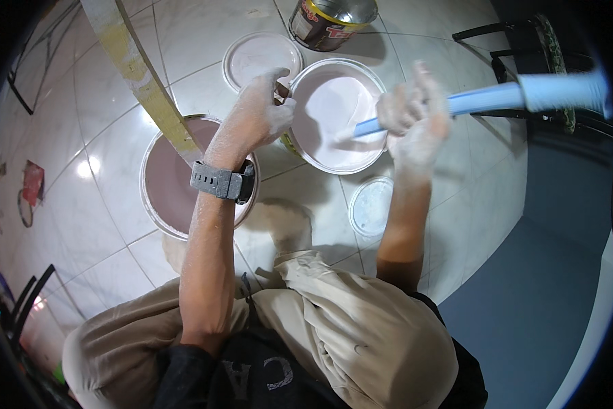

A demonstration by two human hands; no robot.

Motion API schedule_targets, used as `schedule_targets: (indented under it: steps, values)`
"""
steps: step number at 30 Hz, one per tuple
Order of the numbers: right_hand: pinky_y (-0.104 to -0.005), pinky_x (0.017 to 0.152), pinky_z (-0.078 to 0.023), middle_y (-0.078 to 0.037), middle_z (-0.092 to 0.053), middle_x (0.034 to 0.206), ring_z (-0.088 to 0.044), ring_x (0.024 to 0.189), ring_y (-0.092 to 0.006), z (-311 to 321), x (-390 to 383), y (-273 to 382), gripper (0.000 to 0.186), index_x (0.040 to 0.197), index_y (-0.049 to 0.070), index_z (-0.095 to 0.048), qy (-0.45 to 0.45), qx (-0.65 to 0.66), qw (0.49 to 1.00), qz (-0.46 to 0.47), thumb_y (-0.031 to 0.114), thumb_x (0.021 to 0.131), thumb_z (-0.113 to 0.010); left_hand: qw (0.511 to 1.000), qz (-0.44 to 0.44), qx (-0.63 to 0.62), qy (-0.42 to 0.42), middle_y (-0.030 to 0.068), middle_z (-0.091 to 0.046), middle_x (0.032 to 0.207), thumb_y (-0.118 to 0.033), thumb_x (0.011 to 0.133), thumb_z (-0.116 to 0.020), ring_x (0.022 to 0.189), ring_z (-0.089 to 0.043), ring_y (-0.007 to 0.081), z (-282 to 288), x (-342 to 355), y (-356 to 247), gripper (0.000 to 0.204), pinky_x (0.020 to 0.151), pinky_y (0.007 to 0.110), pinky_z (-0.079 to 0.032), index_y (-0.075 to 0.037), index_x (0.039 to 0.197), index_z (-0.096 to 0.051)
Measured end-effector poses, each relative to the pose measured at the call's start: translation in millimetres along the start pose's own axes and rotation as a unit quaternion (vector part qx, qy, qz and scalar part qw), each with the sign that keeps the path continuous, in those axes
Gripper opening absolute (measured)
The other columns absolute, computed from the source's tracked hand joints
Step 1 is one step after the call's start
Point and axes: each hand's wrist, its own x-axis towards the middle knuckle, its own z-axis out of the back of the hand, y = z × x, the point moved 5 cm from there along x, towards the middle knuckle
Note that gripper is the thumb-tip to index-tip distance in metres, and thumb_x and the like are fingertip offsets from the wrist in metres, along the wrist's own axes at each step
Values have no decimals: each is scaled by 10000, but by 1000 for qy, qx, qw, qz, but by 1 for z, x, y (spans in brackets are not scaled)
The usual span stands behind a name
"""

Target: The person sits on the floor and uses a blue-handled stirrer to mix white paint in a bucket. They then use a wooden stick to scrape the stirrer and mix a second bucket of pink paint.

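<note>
Bucket (327,70) containing pale liquid (330,112)
Right hand (415,119) closed around blue stick (480,101); left hand (265,105) half-curled at bucket, grip indeterminable.

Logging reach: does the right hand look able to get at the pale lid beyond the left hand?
Probably not: the right hand grips a blue handle, and the middle bucket and left hand lie between it and the pale lid.

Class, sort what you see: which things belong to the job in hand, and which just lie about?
Likely job: right hand, holding blue tool; left hand; bucket; paint; tub; plank; lid.
Likely lying about: dark can; red thing.
</note>
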Motion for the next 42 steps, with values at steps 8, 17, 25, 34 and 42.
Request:
schedule_targets:
  steps: [8, 17, 25, 34, 42]
  values:
    - [-257, 375, -166, 43, -274, 452, -225, 367, -61, 30, 8, 4, 452, 542, 146, -314, -52, -12, 987, 149, 200, 933, -533, 1000, -19, -5, -2, 262, -642, 1028, -115, 806, -551, 912, -662, 323, -1, 1, 3, 522, 854, 368, -515, 87, 1283, -483]
    - [-256, 352, -149, 50, -235, 456, -184, 353, -62, 12, 6, 15, 450, 551, 182, -270, 1, 63, 997, 43, 197, 928, -515, 1000, 2, -10, 7, 217, -634, 1039, -127, 828, -554, 898, -656, 281, -3, 1, 6, 519, 833, 351, -515, 51, 1309, -478]
    - [-255, 366, -175, 39, -307, 449, -264, 368, -71, 31, 3, 0, 448, 537, 139, -333, -24, -81, 989, 117, 200, 942, -515, 1000, 1, -2, 12, 182, -621, 1063, -120, 834, -547, 837, -660, 244, -3, 2, 10, 517, 781, 339, -526, 24, 1326, -477]
    - [-271, 384, -138, 30, -225, 447, -146, 376, -85, 11, -2, 17, 463, 548, 165, -257, -29, 76, 997, 16, 246, 938, -492, 1000, 16, 1, 20, 183, -617, 1052, -121, 840, -549, 799, -667, 238, -2, 2, 11, 522, 761, 336, -530, 14, 1339, -471]
    - [-244, 362, -151, 47, -254, 455, -176, 349, -71, 34, 0, -12, 463, 539, 171, -299, -100, -31, 989, 103, 216, 925, -551, 1000, 7, -7, 14, 216, -631, 1049, -123, 829, -550, 873, -663, 277, -3, 3, 4, 520, 808, 351, -520, 51, 1313, -472]
